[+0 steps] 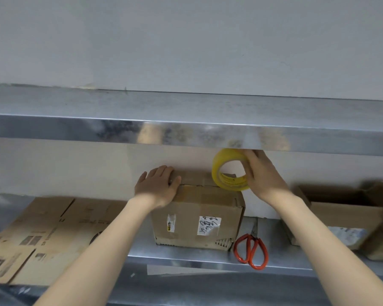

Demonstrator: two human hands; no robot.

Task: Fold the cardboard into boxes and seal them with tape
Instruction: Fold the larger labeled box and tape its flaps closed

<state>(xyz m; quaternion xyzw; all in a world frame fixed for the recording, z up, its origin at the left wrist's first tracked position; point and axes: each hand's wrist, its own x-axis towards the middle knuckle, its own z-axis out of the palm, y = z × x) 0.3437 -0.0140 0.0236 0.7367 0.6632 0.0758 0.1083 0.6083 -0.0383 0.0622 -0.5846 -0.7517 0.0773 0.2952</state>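
Pressing flat on the left end of the cardboard box [197, 217], the left hand [157, 186] lies palm down on the closed top flaps, its fingers [161, 173] straight and close together, reaching toward the far edge, with the thumb spread out along the top. The box stands upright on the steel bench [186, 255], close to the back wall, with its front face toward the camera; that face carries a white label [208, 225] with dark handwriting and a smaller sticker [171, 223] to its left. The right hand [263, 175] grips a yellow tape roll [230, 184], its fingers [250, 160] curled round the roll's right side. The roll stands on edge at the far right corner of the box top, its hole facing the camera and its upper rim just under the front lip of the metal shelf [186, 133] overhead. Whether a strip of tape already runs out from the roll across the flaps cannot be told. Red-handled scissors [251, 250] lie on the bench just beside the box's right lower corner, handles toward the camera. Flattened cardboard [42, 235] lies in a stack at the left of the bench, and an open box [345, 215] sits at the right, well apart from the one being handled.
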